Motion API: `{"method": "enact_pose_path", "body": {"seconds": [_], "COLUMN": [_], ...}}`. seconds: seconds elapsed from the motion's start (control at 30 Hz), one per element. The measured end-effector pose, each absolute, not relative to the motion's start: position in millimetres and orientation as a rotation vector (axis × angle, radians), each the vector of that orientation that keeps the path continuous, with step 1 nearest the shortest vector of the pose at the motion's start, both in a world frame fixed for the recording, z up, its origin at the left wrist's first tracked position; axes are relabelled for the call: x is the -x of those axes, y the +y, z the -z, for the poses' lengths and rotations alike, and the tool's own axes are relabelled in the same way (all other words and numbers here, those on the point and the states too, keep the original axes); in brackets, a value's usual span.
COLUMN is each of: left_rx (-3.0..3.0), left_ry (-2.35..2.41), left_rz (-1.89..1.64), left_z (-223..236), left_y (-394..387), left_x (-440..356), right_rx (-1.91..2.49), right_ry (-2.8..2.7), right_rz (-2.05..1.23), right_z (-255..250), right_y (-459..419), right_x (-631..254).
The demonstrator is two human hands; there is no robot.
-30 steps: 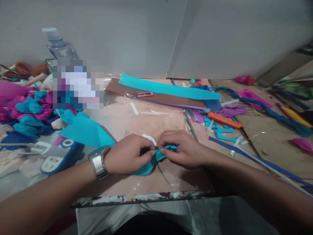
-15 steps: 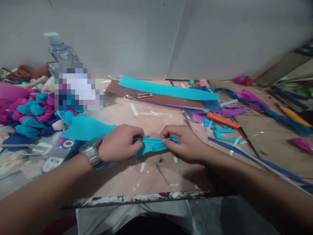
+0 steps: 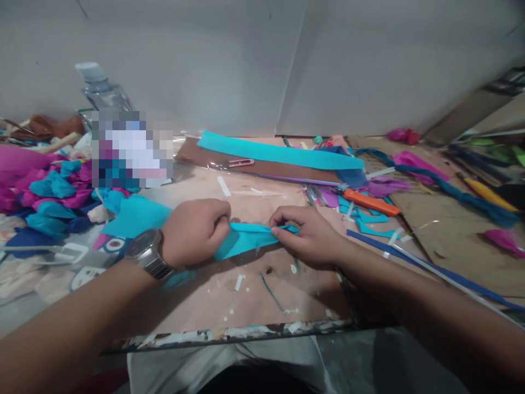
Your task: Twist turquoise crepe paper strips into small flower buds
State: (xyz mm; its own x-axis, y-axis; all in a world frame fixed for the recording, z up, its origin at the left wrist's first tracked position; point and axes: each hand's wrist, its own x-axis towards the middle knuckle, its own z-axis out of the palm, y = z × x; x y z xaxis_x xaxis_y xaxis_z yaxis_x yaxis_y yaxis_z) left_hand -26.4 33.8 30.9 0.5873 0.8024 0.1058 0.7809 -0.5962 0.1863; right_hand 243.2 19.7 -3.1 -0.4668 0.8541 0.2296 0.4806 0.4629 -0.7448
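Note:
A gathered strip of turquoise crepe paper [image 3: 246, 241] is stretched between my two hands just above the pinkish board [image 3: 254, 295]. My left hand [image 3: 197, 230], with a metal watch on the wrist, is closed in a fist around the strip's left end. My right hand [image 3: 305, 235] pinches the right end between thumb and fingertips. A broader part of the same turquoise paper [image 3: 135, 216] trails away to the left behind my left wrist.
A long turquoise strip [image 3: 279, 153] lies on a brown sheet with a pink clip [image 3: 241, 162] at the back. An orange cutter [image 3: 371, 202], paper scraps and blue strips lie right. Crumpled magenta and blue paper [image 3: 45, 191] and a plastic bottle [image 3: 100, 90] stand left.
My hands have drawn apart, the left one moving left and up, and the bunched turquoise paper between them is now pulled out into a longer strip.

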Motion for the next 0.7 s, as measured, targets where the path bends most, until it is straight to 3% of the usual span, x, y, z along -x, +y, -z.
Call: {"method": "enact_pose_path", "body": {"seconds": [0.3, 0.7], "left_rx": [-2.506, -2.126], "left_ry": [0.817, 0.849], "left_rz": [-0.205, -0.109], "left_z": [-19.2, -14.3], "left_y": [16.5, 17.2], "left_x": [12.6, 9.2], "right_rx": [0.864, 0.815], "right_ry": [-2.334, -2.396], "right_rz": [-0.898, -0.944], "right_z": [6.1, 2.2], "right_y": [11.3, 9.8], "right_x": [-240.2, -238.8]}}
